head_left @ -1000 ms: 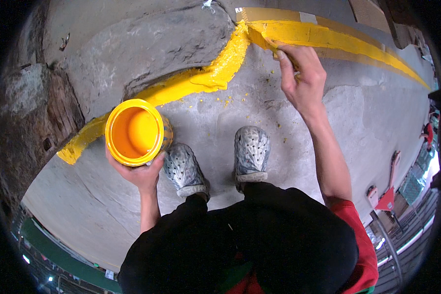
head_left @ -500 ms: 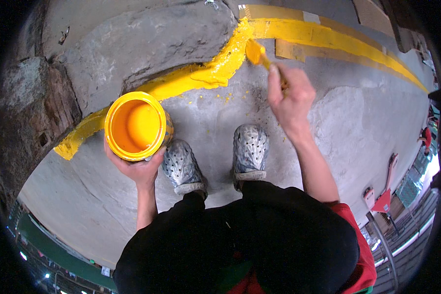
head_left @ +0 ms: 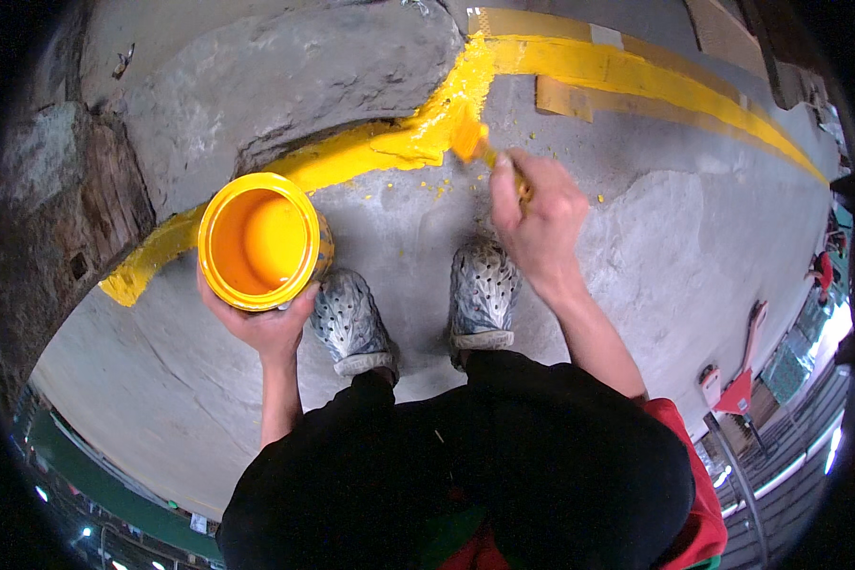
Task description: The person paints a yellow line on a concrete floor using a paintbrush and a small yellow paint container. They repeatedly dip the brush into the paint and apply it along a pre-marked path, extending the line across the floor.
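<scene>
My left hand (head_left: 271, 328) is closed around the lower side of a paint can (head_left: 319, 237), tipped so that the yellow paint (head_left: 280, 236) inside shows. In my right hand (head_left: 546, 214) is a paintbrush (head_left: 472, 141), gripped by its handle, with bristles coated in yellow. The bristles are at the near edge of a wet yellow painted band (head_left: 380, 152) on the concrete; whether they touch it I cannot tell. This band runs along the foot of a raised grey concrete lump (head_left: 313, 90) and joins a straighter yellow stripe (head_left: 617, 68) leading right.
Brown tape (head_left: 562, 97) borders the stripe. Yellow drops dot the grey floor (head_left: 712, 237) near my clogs (head_left: 484, 290). A rough dark block (head_left: 66, 214) stands at left. At right are a red and white piece of equipment (head_left: 736, 385) and a distant person in red (head_left: 824, 275).
My right hand and the brush have moved left and toward me, from the band's bend to its near edge. The can in my left hand has hardly shifted.
</scene>
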